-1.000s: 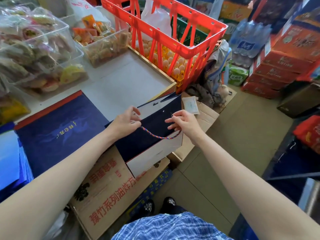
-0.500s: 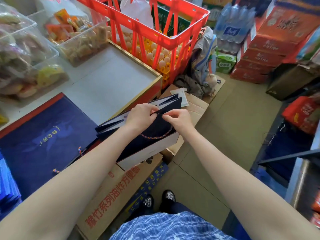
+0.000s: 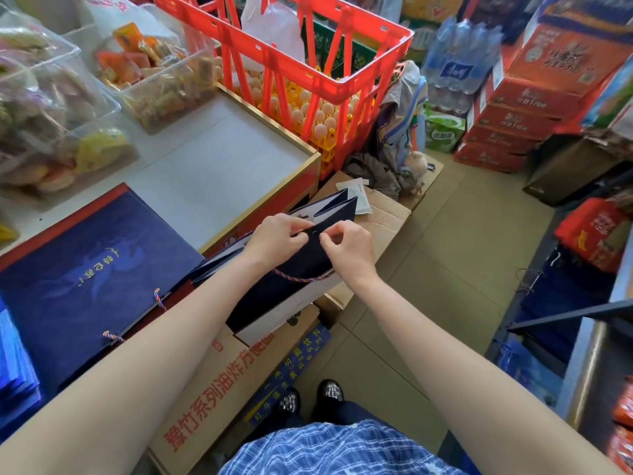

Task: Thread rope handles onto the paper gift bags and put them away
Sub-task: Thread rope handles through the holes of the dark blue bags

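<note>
Navy paper makes up the gift bag (image 3: 287, 269) I am holding folded flat in the air, just off the corner of the white counter (image 3: 219, 166) and above the cardboard box with red lettering (image 3: 219, 389). My left hand (image 3: 277, 236) grips the bag's top edge, fingers curled over it. My right hand (image 3: 346, 245) pinches at that same edge, thumb and forefinger closed together right beside a small hole; whether a rope end sits between them I cannot tell. A multicoloured rope handle (image 3: 303, 277) hangs in a shallow loop across the bag's near face, below both hands.

On the counter, left of the held bag, lies a stack of navy bags (image 3: 89, 269) with short rope ends sticking out at its near edge. Beyond the counter's far corner stands a red plastic crate (image 3: 308, 63), with trays of eggs (image 3: 318, 121) showing through its bars. Clear tubs of snacks (image 3: 157, 77) sit along the counter's back.
</note>
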A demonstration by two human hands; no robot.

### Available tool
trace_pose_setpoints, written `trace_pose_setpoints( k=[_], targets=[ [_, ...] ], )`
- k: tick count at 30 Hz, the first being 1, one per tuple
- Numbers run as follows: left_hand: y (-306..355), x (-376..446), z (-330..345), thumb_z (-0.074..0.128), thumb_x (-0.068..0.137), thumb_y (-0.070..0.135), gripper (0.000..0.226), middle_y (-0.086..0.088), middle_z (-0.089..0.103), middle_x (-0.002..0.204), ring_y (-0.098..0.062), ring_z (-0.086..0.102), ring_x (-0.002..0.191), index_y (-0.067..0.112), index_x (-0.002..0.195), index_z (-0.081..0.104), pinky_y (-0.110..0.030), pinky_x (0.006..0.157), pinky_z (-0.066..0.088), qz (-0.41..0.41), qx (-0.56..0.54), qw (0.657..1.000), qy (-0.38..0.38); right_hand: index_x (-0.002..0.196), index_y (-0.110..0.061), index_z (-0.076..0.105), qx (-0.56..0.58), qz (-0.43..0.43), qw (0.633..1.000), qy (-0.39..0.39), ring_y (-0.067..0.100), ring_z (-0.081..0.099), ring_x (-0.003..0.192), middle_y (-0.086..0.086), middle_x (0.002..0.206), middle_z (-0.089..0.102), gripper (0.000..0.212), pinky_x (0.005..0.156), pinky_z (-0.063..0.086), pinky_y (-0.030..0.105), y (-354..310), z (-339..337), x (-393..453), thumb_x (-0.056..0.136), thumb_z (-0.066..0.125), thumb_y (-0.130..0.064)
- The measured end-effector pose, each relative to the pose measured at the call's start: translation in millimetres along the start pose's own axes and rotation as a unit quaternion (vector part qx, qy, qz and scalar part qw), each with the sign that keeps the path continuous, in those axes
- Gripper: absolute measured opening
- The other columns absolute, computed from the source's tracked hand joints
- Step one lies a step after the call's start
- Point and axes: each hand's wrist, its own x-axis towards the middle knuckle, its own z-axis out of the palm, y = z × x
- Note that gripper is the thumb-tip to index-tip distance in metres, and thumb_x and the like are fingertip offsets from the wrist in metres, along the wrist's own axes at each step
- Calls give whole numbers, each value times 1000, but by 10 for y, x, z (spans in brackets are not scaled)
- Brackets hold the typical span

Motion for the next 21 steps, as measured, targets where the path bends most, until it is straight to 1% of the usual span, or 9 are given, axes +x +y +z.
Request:
trace_pose_setpoints(
  k=[3,6,9,10,12,14,15,17,21],
  targets=[
    [-18,3,7,51,92,14,34,-6,60,127,-18,57,113,17,124,60,-24,88,43,4,-9,1000,-16,90,-7,66,2,-18,1000,-20,13,58,80,6,91,64,10,63,41,11,19,-35,25,89,61,-16],
    [-27,21,11,48,93,15,34,-6,60,127,-17,56,113,17,125,59,-23,87,42,-1,-24,999,-34,85,-6,65,-118,-91,988,26,21,56,84,8,87,61,10,80,44,31,10,32,-36,88,61,-14],
    [-59,31,5,43,95,16,33,-3,60,127,-15,52,118,16,121,62,-27,97,40,-17,-83,995,-52,74,-5,64,-215,-174,956,101,26,57,73,9,75,60,7,74,46,39,38,142,-93,78,69,-7],
    [-73,33,1,41,95,15,33,-2,60,128,-15,51,121,15,120,63,-28,100,39,-17,-93,994,-55,75,-4,64,-205,-174,959,90,26,56,74,9,76,60,7,74,46,38,36,156,-98,80,68,-7],
    [-115,28,-14,41,97,15,32,-2,60,127,-14,51,121,14,120,63,-27,99,38,-12,-92,994,-53,83,-3,65,-102,-113,988,34,21,55,80,9,85,60,10,75,45,30,5,141,-73,87,62,-12],
    [-153,26,-47,46,97,16,28,-3,62,123,-13,55,114,14,119,63,-24,94,42,-3,-94,994,-53,88,-5,66,-13,-44,998,-32,15,54,80,7,89,61,12,66,41,14,2,85,-14,89,61,-16],
    [-168,24,-59,50,96,16,27,-3,64,121,-12,57,109,16,119,63,-23,90,44,1,-94,994,-60,87,-6,66,-4,-44,998,-50,13,54,79,7,89,62,11,62,39,11,4,48,6,88,63,-17],
    [-173,33,-64,53,94,16,28,-4,65,115,-10,58,99,17,120,62,-22,85,46,12,-66,995,-75,84,-7,67,-20,-67,995,-67,12,53,76,6,85,62,11,62,37,16,29,-29,39,85,67,-18],
    [-68,28,3,55,92,14,32,-7,67,111,-9,58,91,16,123,60,-20,85,46,52,-26,996,-68,78,-7,66,-108,-115,985,-62,14,45,79,-3,78,53,14,75,40,30,104,-146,70,83,69,-20]
  ],
)
